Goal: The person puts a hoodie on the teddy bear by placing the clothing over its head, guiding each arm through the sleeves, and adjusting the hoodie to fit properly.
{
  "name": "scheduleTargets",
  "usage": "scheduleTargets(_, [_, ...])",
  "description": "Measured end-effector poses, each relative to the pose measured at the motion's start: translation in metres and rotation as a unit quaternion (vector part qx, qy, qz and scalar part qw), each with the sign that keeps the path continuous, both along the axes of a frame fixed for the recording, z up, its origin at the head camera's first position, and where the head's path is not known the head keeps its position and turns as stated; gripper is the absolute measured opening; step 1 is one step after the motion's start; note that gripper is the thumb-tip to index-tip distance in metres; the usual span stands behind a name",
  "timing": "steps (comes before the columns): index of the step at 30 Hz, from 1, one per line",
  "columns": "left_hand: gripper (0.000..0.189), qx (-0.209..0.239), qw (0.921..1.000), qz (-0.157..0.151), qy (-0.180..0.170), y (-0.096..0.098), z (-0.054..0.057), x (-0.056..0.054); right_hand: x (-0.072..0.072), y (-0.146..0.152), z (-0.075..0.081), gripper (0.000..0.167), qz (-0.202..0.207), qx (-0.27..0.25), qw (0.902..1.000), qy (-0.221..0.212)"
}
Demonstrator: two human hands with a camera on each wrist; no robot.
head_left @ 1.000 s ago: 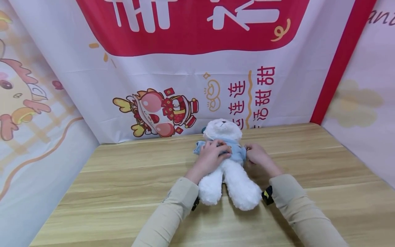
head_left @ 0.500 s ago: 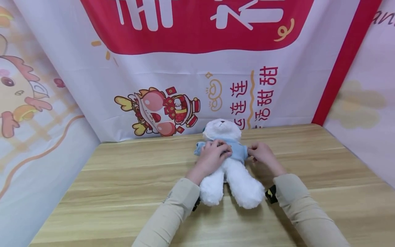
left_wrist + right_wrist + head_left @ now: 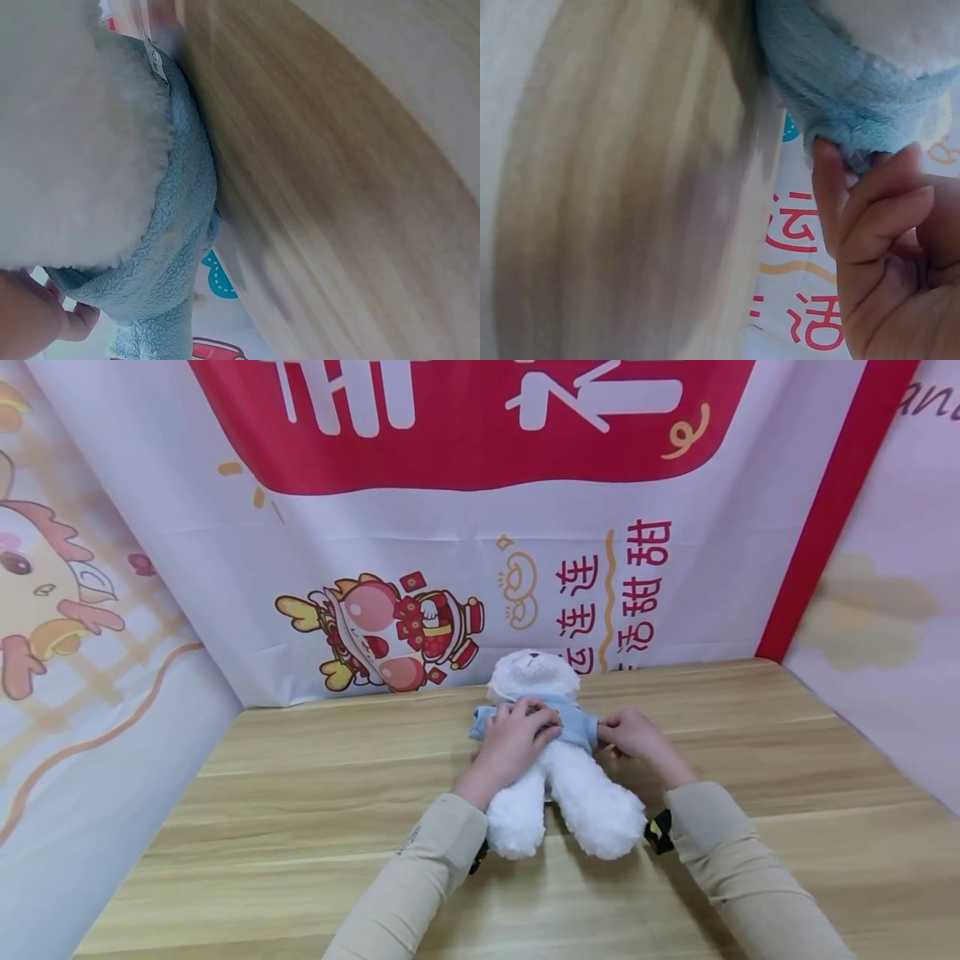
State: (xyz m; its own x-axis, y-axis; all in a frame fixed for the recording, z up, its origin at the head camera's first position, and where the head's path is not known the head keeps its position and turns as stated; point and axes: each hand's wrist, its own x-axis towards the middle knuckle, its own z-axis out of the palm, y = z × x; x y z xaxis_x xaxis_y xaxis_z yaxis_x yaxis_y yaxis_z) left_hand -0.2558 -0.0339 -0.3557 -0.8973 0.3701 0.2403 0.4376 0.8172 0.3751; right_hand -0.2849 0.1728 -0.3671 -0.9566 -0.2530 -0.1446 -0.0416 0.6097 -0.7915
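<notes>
A white plush toy [image 3: 592,802] in a light-blue shirt [image 3: 576,725] lies on its back, its head [image 3: 532,675] near the table's far edge. Across its chest my left hand [image 3: 510,739] holds the shirt with bent fingers, and some fingertips are hidden. In the left wrist view, part of the left hand [image 3: 34,315] shows at the shirt's hem. My right hand [image 3: 637,739] pinches the sleeve on the toy's right side as seen from above. Up close in the right wrist view, the fingers [image 3: 829,180] are right at the blue cuff [image 3: 859,142].
The wood-grain table [image 3: 300,810] is bounded by a printed banner [image 3: 420,518] behind and printed cloths [image 3: 105,710] at the sides. A black wrist device [image 3: 660,832] shows below the right sleeve. White fur [image 3: 67,135] fills much of the left wrist view.
My right hand has shifted slightly to the right with the cuff. The toy's head has tipped a little to the left. My left hand stays on the chest.
</notes>
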Motion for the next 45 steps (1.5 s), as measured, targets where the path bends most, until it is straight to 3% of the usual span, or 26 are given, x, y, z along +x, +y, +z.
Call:
scheduleTargets(6, [0.023, -0.005, 1.0000, 0.004, 0.004, 0.000, -0.001, 0.000, -0.001, -0.002, -0.009, 0.026, -0.002, -0.063, 0.9975, -0.031])
scheduleTargets(9, [0.023, -0.005, 1.0000, 0.001, 0.006, 0.000, -0.001, 0.000, 0.000, -0.003, -0.011, 0.020, 0.000, -0.082, 0.9963, -0.025])
scheduleTargets(13, [0.022, -0.008, 0.9999, -0.002, 0.008, 0.000, -0.001, -0.001, -0.002, -0.002, -0.009, 0.018, -0.021, -0.027, 0.9990, 0.030])
scheduleTargets(16, [0.022, -0.013, 0.9999, -0.004, 0.008, 0.001, -0.001, -0.001, -0.005, -0.002, -0.009, 0.020, -0.057, 0.039, 0.9952, 0.070])
scheduleTargets(19, [0.022, -0.017, 0.9998, -0.007, 0.008, 0.002, -0.002, -0.001, -0.009, -0.003, -0.009, 0.021, -0.083, 0.066, 0.9912, 0.079])
scheduleTargets(27, [0.022, -0.027, 0.9995, -0.015, 0.008, 0.000, -0.002, 0.000, -0.011, -0.012, -0.008, 0.023, -0.120, 0.114, 0.9781, 0.126])
scheduleTargets(32, [0.023, -0.026, 0.9995, -0.016, 0.007, -0.002, -0.002, 0.000, -0.011, -0.014, -0.007, 0.018, -0.140, 0.076, 0.9782, 0.133])
scheduleTargets(36, [0.024, -0.026, 0.9996, -0.008, 0.004, -0.001, -0.003, -0.001, -0.010, -0.011, -0.006, 0.020, -0.126, 0.035, 0.9838, 0.122])
scheduleTargets(42, [0.026, -0.032, 0.9995, 0.003, 0.000, 0.001, -0.004, -0.002, -0.006, -0.013, -0.006, 0.032, -0.045, 0.005, 0.9945, 0.094])
scheduleTargets(45, [0.026, -0.032, 0.9995, 0.008, 0.002, 0.002, -0.004, -0.002, -0.005, -0.015, -0.006, 0.040, -0.038, -0.010, 0.9964, 0.075])
